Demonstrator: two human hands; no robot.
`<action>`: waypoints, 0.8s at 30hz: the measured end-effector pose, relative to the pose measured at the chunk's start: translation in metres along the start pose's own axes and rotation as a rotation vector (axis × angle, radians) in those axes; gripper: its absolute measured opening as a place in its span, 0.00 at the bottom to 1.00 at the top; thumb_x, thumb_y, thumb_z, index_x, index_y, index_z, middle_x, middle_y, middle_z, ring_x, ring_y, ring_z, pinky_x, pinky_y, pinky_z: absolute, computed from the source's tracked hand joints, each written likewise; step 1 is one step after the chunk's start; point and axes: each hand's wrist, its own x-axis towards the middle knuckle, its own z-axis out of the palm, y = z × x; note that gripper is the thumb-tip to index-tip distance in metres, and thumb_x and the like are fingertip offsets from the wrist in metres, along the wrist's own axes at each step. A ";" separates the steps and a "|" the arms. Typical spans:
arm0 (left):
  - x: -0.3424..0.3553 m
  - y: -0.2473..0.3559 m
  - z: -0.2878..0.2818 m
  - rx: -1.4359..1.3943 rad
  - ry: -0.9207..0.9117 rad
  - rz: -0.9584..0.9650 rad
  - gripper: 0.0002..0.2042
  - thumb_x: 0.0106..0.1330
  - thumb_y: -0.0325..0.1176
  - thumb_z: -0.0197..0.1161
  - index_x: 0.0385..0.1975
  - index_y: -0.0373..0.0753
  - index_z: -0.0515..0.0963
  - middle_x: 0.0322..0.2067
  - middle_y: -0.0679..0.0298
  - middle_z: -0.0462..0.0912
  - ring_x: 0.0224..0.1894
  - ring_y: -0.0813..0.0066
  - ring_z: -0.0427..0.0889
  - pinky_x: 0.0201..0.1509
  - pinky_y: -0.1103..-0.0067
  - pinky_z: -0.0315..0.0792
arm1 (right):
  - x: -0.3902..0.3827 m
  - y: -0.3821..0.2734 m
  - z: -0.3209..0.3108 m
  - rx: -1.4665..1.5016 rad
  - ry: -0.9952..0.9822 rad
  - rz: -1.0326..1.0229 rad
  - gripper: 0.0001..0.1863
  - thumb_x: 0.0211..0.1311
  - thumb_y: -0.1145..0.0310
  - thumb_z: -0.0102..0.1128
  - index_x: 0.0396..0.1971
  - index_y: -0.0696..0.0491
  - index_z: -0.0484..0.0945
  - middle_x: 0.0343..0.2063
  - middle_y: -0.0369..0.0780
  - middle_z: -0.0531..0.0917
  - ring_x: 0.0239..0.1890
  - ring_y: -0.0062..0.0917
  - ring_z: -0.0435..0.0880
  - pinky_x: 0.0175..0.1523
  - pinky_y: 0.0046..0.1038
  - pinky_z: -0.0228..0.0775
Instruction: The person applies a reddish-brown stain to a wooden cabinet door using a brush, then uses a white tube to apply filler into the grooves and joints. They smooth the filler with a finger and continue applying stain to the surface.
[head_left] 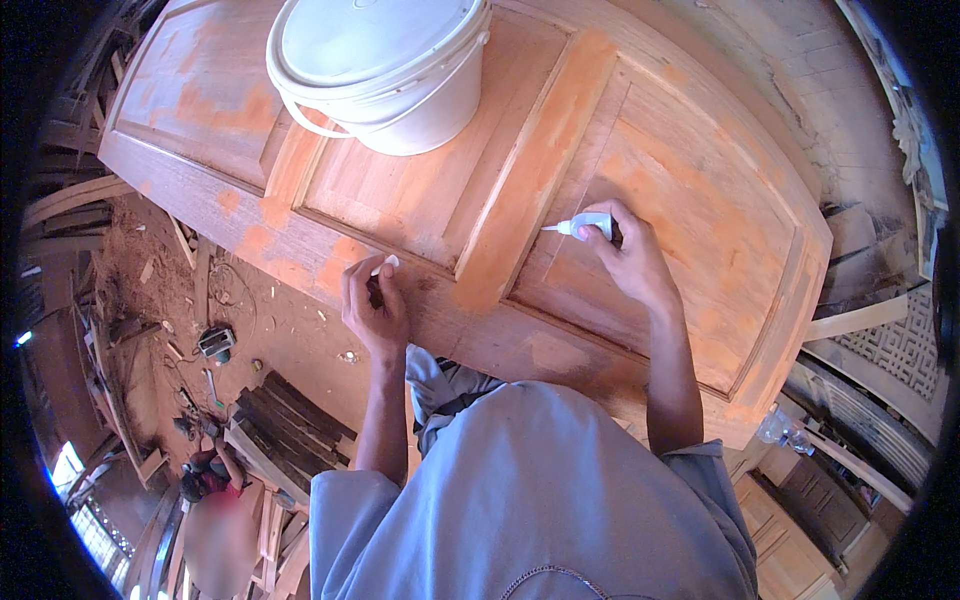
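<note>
A wooden panel door (pixel 560 340) with orange-brown filler patches lies flat before me. My right hand (pixel 632 252) is closed round a small white squeeze bottle (pixel 592 222) with a thin nozzle. The bottle is tilted nearly flat above the right panel, its tip pointing left toward the orange-smeared crossbar (pixel 540 165). Over the door's near edge, my left hand (pixel 374 308) pinches a small white piece (pixel 385 264) that looks like a cap. Its exact kind is too small to make out.
A lidded white bucket (pixel 430 105) stands on the door's far middle part. Dark boards (pixel 290 430) are stacked on the dirt floor at the left, near a person in red (pixel 218 470). A clear plastic bottle (pixel 782 430) lies beyond the door's right end.
</note>
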 end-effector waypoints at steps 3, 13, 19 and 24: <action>-0.004 -0.003 0.000 -0.033 0.066 -0.049 0.04 0.68 0.28 0.61 0.37 0.35 0.78 0.34 0.56 0.81 0.32 0.65 0.80 0.35 0.75 0.73 | -0.001 0.006 0.003 0.071 0.013 0.164 0.10 0.64 0.67 0.65 0.40 0.57 0.79 0.28 0.39 0.84 0.29 0.21 0.78 0.35 0.27 0.71; -0.014 -0.015 0.003 -0.078 0.190 -0.047 0.08 0.71 0.33 0.57 0.35 0.33 0.76 0.32 0.56 0.80 0.34 0.63 0.79 0.38 0.72 0.73 | 0.000 0.011 0.005 0.189 0.023 0.172 0.10 0.64 0.65 0.66 0.39 0.56 0.81 0.27 0.35 0.82 0.28 0.17 0.75 0.34 0.23 0.68; -0.013 -0.015 0.004 -0.076 0.198 -0.031 0.09 0.72 0.34 0.57 0.34 0.33 0.76 0.30 0.56 0.80 0.32 0.65 0.78 0.37 0.73 0.72 | 0.006 0.014 0.000 0.152 -0.010 0.153 0.12 0.64 0.64 0.66 0.40 0.55 0.81 0.27 0.35 0.81 0.28 0.18 0.74 0.35 0.24 0.68; -0.014 -0.019 0.005 -0.104 0.192 -0.073 0.09 0.72 0.33 0.56 0.34 0.33 0.75 0.30 0.56 0.79 0.32 0.65 0.77 0.38 0.73 0.72 | 0.014 0.016 -0.005 0.164 -0.015 0.155 0.12 0.63 0.63 0.66 0.41 0.55 0.81 0.26 0.36 0.81 0.27 0.19 0.74 0.34 0.25 0.67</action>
